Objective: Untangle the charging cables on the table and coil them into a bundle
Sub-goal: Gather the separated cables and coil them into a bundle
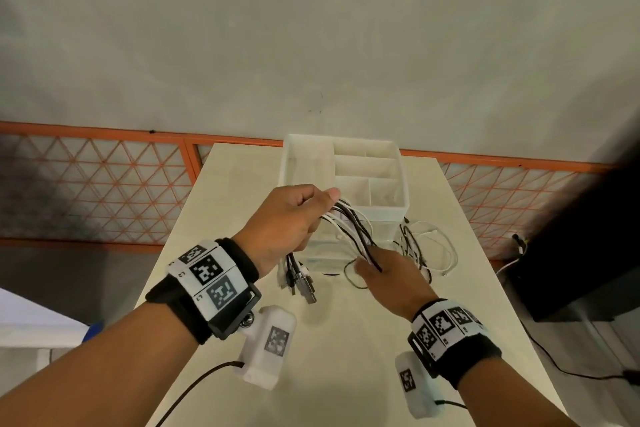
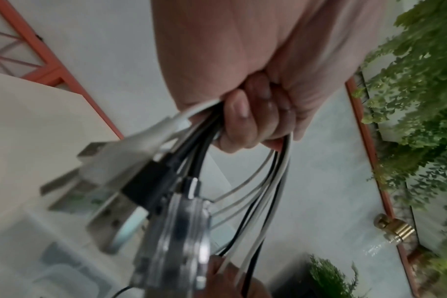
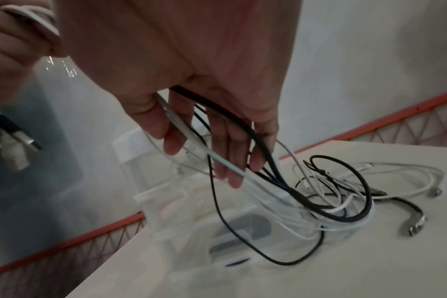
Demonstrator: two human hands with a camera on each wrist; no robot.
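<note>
My left hand (image 1: 291, 218) is raised over the table and grips a bundle of black and white charging cables (image 1: 349, 224) in its fist. Their USB plugs (image 1: 303, 283) dangle below it. In the left wrist view the curled fingers (image 2: 245, 119) wrap the cables (image 2: 265, 191), and the plugs (image 2: 140, 181) hang close to the lens. My right hand (image 1: 388, 274) is lower and to the right. Its straight fingers (image 3: 227, 153) are spread, with several strands running between them. The loose ends lie in a tangle (image 3: 332, 191) on the table (image 1: 346, 340).
A white divided organizer box (image 1: 384, 212) stands at the table's far end, with a clear plastic container (image 3: 217, 231) in front of it under the cables. A dark box (image 1: 571, 270) sits off the right edge. Orange mesh fencing (image 1: 104, 184) runs behind the table.
</note>
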